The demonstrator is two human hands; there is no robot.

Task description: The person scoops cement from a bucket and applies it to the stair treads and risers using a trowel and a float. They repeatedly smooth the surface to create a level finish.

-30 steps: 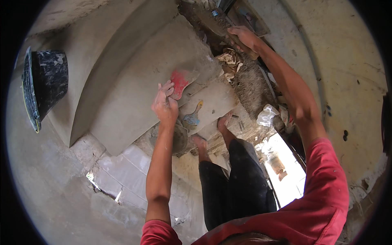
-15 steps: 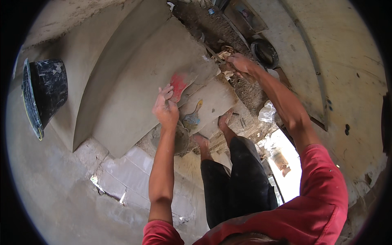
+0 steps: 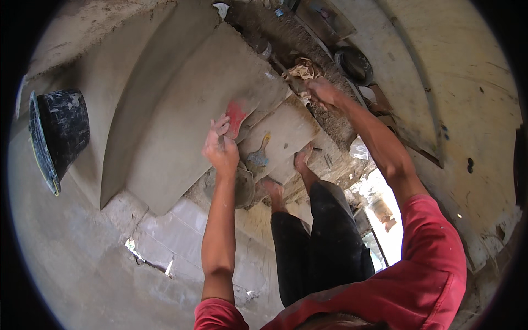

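My left hand has its fingers curled at the lower edge of a red, cement-dusted flat piece on the grey plastered surface; what it grips is hidden. My right hand, slightly blurred, is closed on a long flat tool, over a rubble strip beside crumpled brown paper. Between my hands a paintbrush with a yellow-tipped handle lies on a cement slab. A round grey container is partly behind my left forearm.
A cement-stained black bucket is at the left. My bare feet stand below the slab. A black round tub, a pale board and white plastic scrap are at the right, near a bright opening.
My right hand and its tool have moved down toward the plastered edge, uncovering more of the black round tub. My left hand has shifted only slightly.
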